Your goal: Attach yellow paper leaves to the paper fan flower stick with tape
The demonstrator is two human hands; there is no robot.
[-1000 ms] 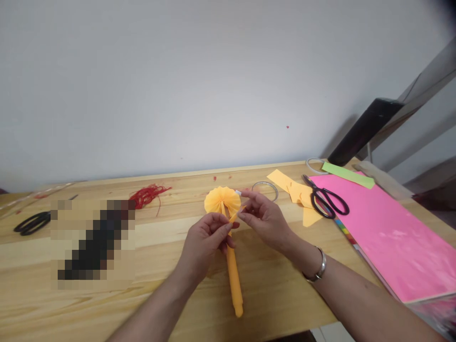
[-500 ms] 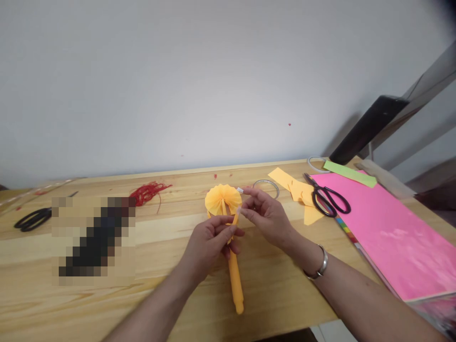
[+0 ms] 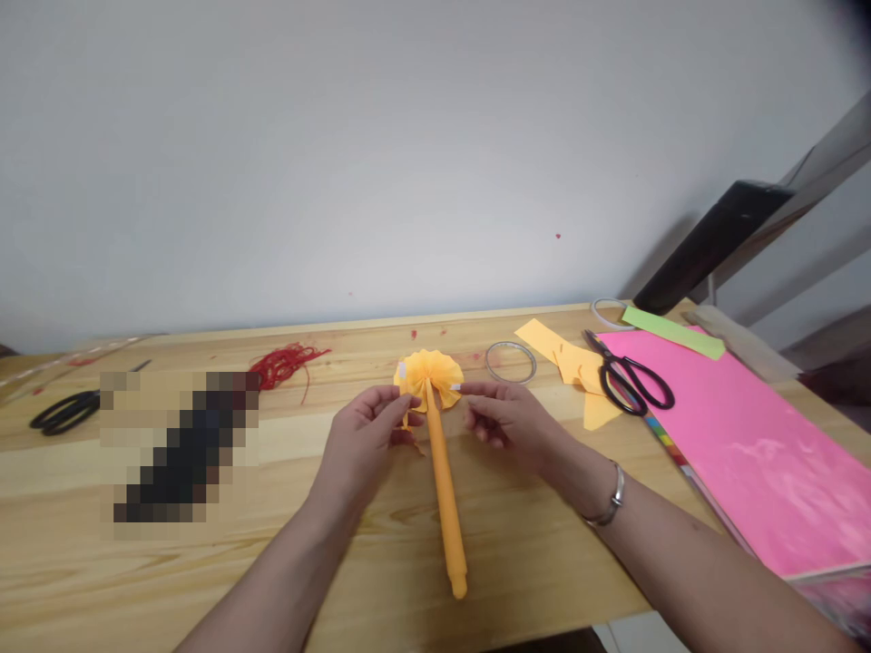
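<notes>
A pleated orange paper fan [image 3: 445, 370] lies on the wooden table, joined to a long orange rolled-paper stick [image 3: 445, 499] that points toward me. My left hand [image 3: 367, 435], left of the stick's top, pinches a thin orange paper strip [image 3: 406, 421] between thumb and fingers. A white patch [image 3: 402, 370] shows just above that strip, against the fan's left side. On the right, my right hand [image 3: 510, 422] has its fingers curled near the fan's edge. A small white piece [image 3: 455, 387] sits at its index fingertip.
At left are black-handled scissors [image 3: 64, 413], a pixelated dark object [image 3: 181, 462] and red string [image 3: 282, 365]. A ring [image 3: 510, 363], orange scraps [image 3: 572, 363], more scissors [image 3: 626, 381], pink sheets [image 3: 735, 435] and a green strip [image 3: 673, 333] lie right. A wall stands behind.
My left hand has moved left, taking the orange strip off to the side of the stick. My right hand has drawn apart from it, the white piece still at its fingertip.
</notes>
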